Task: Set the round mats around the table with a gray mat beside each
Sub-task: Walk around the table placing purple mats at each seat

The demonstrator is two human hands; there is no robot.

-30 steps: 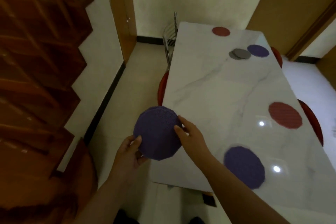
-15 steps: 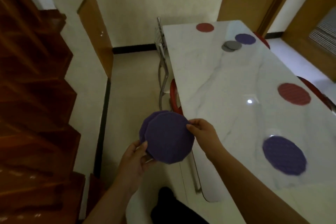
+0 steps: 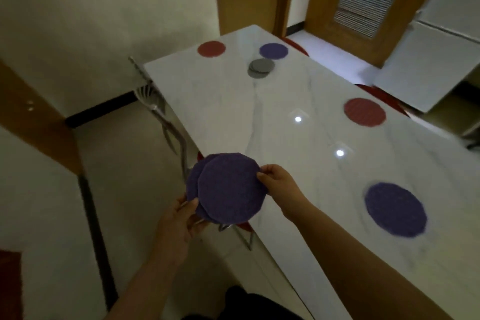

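Mats (image 3: 231, 191) overlap just off the table (image 3: 259, 117) edge, my left hand (image 3: 179, 218) gripping them, right hand (image 3: 279, 180) (nearer the table) pinching the top.

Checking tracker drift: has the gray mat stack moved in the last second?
No. The gray mat stack still sits against the far purple mat; only the camera shifted.

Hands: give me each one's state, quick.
Left hand: grips the stacked purple mats.
Right hand: pinches the top purple mat at its edge.
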